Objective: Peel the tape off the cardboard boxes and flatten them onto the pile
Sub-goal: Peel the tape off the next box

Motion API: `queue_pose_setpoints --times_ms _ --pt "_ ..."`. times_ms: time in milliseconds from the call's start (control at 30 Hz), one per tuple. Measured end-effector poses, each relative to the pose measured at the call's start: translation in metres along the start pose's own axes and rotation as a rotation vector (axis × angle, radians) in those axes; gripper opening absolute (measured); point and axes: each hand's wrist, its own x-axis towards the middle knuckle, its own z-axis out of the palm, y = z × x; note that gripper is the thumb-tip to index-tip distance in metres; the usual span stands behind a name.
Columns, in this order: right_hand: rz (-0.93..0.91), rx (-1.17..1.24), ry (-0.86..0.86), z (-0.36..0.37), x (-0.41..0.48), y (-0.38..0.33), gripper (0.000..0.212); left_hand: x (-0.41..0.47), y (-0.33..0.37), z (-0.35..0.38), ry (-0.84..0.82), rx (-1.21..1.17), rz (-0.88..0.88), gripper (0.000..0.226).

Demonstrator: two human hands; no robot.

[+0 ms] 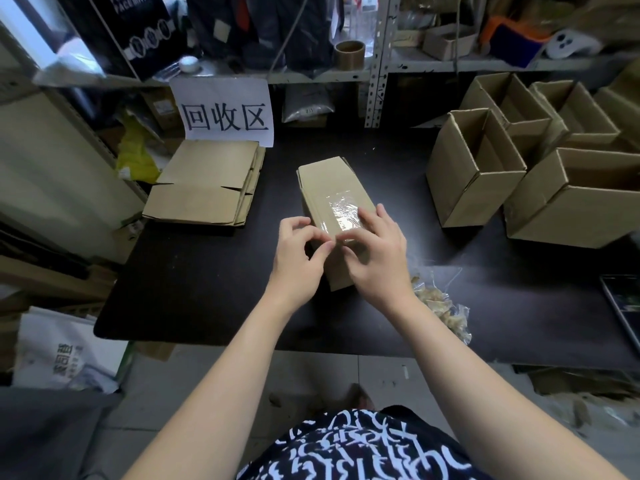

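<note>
While on the table [207,289], box [329,178] beneath right hand [377,258], tape [341,209] at left hand [298,258].

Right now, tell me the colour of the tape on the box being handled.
Clear, glossy tape over the plain brown cardboard box; head view.

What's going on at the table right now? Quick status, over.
Left hand pinches tape end; right hand presses on box. Box taped, not yet flattened. Pile at left; nothing in the way.
</note>
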Motion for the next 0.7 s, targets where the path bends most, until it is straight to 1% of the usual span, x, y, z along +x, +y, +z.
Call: queue_pose_setpoints --times_ms 33,167,267,333,400,567,700 --pt "-0.004 0.018 -0.005 -0.001 0.0 0.0 0.012 -0.001 -0.002 0.0 0.003 -0.002 0.025 0.002" --pt "-0.034 0.093 -0.025 -0.006 0.0 0.006 0.013 0.0 -0.004 -0.008 -0.033 0.0 0.126 0.003" --pt "-0.074 0.063 -0.03 -0.007 0.002 0.01 0.013 0.007 -0.006 -0.017 -0.101 0.011 0.197 0.009" --pt "-0.091 0.014 -0.04 -0.007 0.004 0.01 0.019 0.013 -0.008 -0.02 -0.14 0.019 0.226 0.015" --pt "-0.102 -0.004 -0.032 -0.008 0.005 0.011 0.021 0.019 -0.01 -0.02 -0.172 0.026 0.237 0.019" --pt "-0.099 0.014 -0.054 -0.015 0.007 0.016 0.007 0.023 -0.008 -0.017 -0.174 0.076 0.184 0.021" --pt "-0.13 -0.079 -0.08 -0.023 0.012 0.011 0.005 0.019 -0.006 -0.014 -0.174 0.12 0.183 0.022"
